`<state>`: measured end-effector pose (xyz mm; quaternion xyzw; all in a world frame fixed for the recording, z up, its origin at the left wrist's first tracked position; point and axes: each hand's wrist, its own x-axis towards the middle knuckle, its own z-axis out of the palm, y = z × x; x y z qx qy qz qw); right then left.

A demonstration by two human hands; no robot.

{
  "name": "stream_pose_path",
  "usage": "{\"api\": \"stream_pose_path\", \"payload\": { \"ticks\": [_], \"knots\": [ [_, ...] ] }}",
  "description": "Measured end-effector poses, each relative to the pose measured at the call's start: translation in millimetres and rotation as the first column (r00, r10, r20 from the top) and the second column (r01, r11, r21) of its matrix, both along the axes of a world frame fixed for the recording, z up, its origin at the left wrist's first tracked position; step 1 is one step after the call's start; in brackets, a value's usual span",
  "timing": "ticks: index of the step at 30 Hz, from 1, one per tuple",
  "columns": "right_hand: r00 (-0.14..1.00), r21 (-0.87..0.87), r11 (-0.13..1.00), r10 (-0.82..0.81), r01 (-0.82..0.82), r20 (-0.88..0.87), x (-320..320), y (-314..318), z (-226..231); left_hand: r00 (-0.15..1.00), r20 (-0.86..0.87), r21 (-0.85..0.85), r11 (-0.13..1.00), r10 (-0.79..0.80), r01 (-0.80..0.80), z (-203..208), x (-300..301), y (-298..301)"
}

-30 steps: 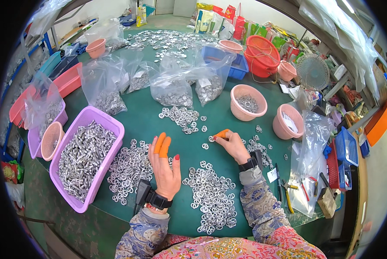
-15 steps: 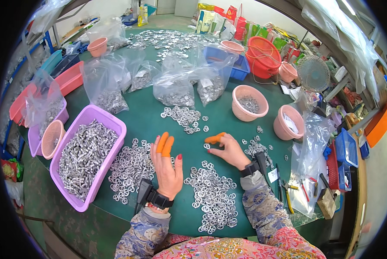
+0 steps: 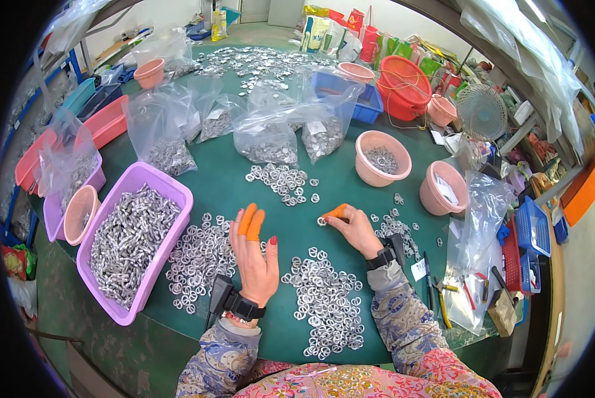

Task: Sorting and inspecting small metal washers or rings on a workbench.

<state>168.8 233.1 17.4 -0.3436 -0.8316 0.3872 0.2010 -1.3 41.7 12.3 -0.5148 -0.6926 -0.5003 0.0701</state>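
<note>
My right hand (image 3: 357,232) pinches a small silver metal ring (image 3: 321,221) between thumb and forefinger, just over the green tabletop. Orange finger cots cover some fingertips on both hands. My left hand (image 3: 256,265) is open, its fingers stretched out, beside a wide pile of silver rings (image 3: 197,265). Between my forearms lies a second pile of rings (image 3: 325,305). Farther off is a smaller cluster of rings (image 3: 281,180), and a few loose metal pieces (image 3: 398,231) lie right of my right hand.
A purple basket (image 3: 183,199) of silver metal parts stands at left. Clear plastic bags (image 3: 265,142) of parts sit behind the rings. At right are a pink bowl (image 3: 362,166) with small parts, a pink bucket (image 3: 430,199), pliers (image 3: 445,312) and a plastic sheet (image 3: 470,245). A fan (image 3: 482,111) stands beyond.
My right thumb and forefinger have closed on a ring that lay beneath them on the table. My left hand stays open in nearly the same place.
</note>
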Motion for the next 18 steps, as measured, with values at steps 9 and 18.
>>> {"api": "stream_pose_path", "payload": {
  "ticks": [9, 18],
  "knots": [
    [0.957, 0.456, 0.855, -0.289, 0.246, 0.026, 77.7, 33.8, 43.5, 0.999, 0.003, 0.007, 0.999, -0.033, 0.033, 2.1, 6.2, 2.4],
    [0.999, 0.392, 0.919, -0.019, 0.029, -0.031, -21.9, 26.3, -8.1, 0.999, 0.021, 0.043, 0.998, -0.038, 0.037, -0.3, 3.5, 4.6]
  ]
}}
